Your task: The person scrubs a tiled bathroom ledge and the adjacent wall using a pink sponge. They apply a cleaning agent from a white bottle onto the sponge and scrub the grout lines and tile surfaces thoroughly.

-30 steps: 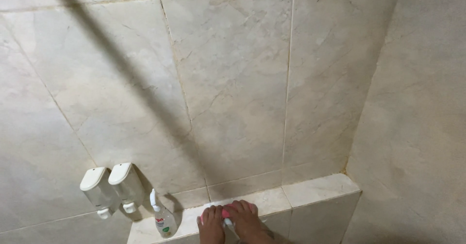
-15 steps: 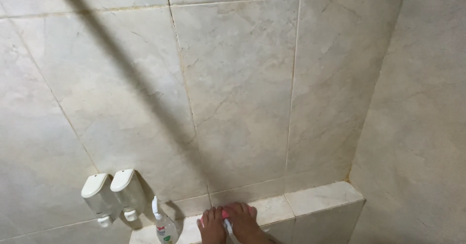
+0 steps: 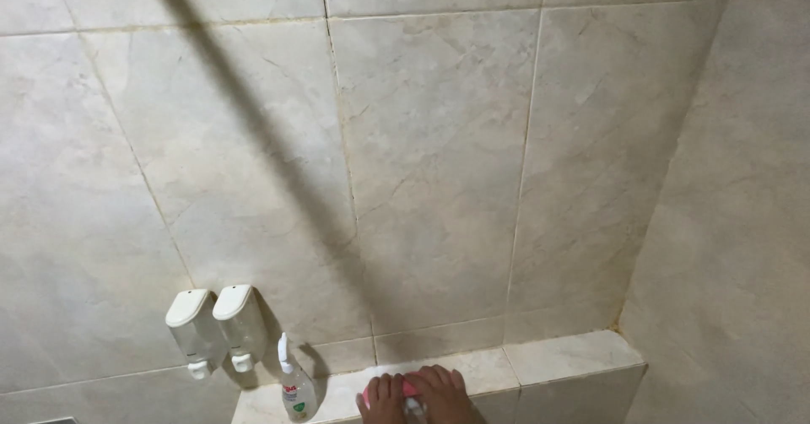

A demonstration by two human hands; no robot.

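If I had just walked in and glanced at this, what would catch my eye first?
Probably the long dark shadow slanting across the pale marbled wall tiles. Next, at the bottom edge, two hands pressed together on the tiled ledge, over something pink that is mostly hidden. Left of them a small clear spray bottle stands on the ledge, beside two white dispensers fixed to the wall.
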